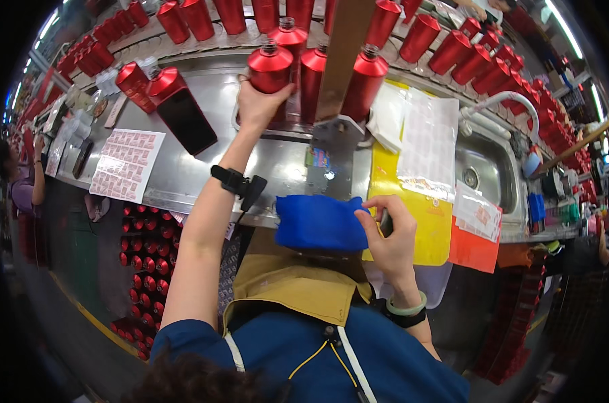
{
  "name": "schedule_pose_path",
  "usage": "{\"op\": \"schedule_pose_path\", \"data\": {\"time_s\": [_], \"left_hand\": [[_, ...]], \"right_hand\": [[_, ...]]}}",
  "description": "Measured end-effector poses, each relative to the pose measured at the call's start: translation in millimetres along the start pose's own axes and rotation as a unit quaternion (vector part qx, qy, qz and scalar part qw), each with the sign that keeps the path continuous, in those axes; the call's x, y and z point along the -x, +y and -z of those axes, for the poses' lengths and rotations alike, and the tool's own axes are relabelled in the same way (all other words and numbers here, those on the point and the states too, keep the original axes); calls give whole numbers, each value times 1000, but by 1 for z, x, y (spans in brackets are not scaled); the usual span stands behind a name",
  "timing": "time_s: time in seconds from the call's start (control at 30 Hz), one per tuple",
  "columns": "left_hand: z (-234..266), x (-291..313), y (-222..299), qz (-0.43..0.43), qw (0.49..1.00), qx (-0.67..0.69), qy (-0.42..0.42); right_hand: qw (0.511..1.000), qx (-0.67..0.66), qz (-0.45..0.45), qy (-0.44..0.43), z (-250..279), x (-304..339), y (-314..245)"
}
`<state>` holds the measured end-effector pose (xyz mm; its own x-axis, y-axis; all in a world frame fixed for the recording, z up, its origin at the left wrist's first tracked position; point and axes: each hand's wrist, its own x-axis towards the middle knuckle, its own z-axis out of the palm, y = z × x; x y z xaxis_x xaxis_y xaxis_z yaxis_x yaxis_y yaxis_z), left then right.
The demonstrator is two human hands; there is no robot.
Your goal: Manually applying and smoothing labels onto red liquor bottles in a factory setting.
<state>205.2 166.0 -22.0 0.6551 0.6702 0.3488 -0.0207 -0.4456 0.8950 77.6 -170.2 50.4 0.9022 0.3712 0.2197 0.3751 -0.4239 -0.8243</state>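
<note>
At the table's far side, my left hand [259, 107] is wrapped round the lower part of a shiny red bottle [271, 67] with a threaded silver neck. More red bottles [312, 77] stand beside it, partly behind an upright post. My right hand [393, 235] is closed near the table's front edge, thumb and fingers curled together. A small dark object shows between its fingers and palm, too hidden to name. Its fingertips are at the right end of a blue, soft-looking block or pad [319, 223], and I cannot tell whether they touch it.
Left of my arm, a red bottle stands by a dark phone-like slab [187, 121] and a printed label sheet [127, 164]. A brown post [345, 57] rises ahead. Rightward lie a yellow sheet [422, 228] and a steel sink [509, 168]. Rows of red bottles line the back conveyor [402, 64].
</note>
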Motion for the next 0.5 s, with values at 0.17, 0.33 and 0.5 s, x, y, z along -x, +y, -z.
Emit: {"op": "schedule_pose_path", "data": {"time_s": [0.17,0.33,0.5], "left_hand": [[29,24,48,-29,990,135,22],[65,99,114,47,930,343,-121],[41,173,123,331,786,434,-290]], "right_hand": [[990,-44,62,-118,-4,-4,12],[985,-75,104,-117,-1,-21,9],[982,-125,106,-94,-11,8,13]]}}
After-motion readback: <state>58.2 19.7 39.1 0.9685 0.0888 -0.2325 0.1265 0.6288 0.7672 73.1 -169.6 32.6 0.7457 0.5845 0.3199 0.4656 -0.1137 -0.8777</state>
